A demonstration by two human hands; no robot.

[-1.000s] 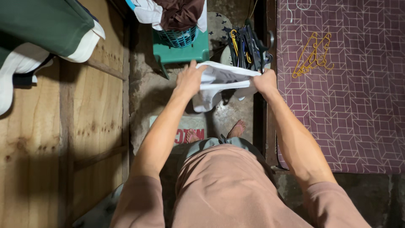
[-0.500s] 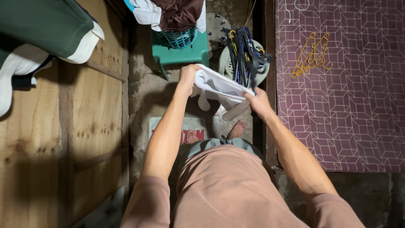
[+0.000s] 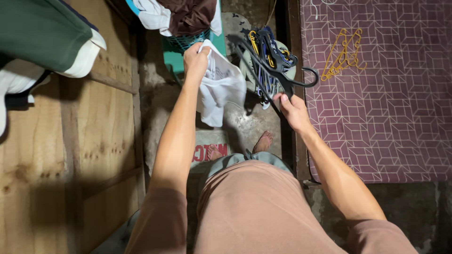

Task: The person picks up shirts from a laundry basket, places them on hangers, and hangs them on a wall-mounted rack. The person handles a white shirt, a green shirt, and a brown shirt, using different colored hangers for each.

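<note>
My left hand [image 3: 195, 59] grips the top of a white garment [image 3: 219, 87], which hangs down limp in front of me. A black hanger [image 3: 287, 80] with a curved hook is held in my right hand [image 3: 292, 108], lifted off a bundle of dark, blue and yellow hangers [image 3: 266, 54]. That bundle rests on a pale round stool. The two hands are apart, with the garment to the left of the hanger.
A teal basket [image 3: 190, 40] of brown and white laundry stands on a green stool ahead. Yellow hangers [image 3: 343, 54] lie on the maroon patterned mattress [image 3: 391, 108] at right. Wooden boards [image 3: 94, 131] and hanging green and white clothes [image 3: 42, 47] are at left. A doormat [image 3: 209, 146] lies under my feet.
My right hand let go of the white garment and took a black hanger from the bundle. My left hand rose with the garment, which now hangs from it alone.
</note>
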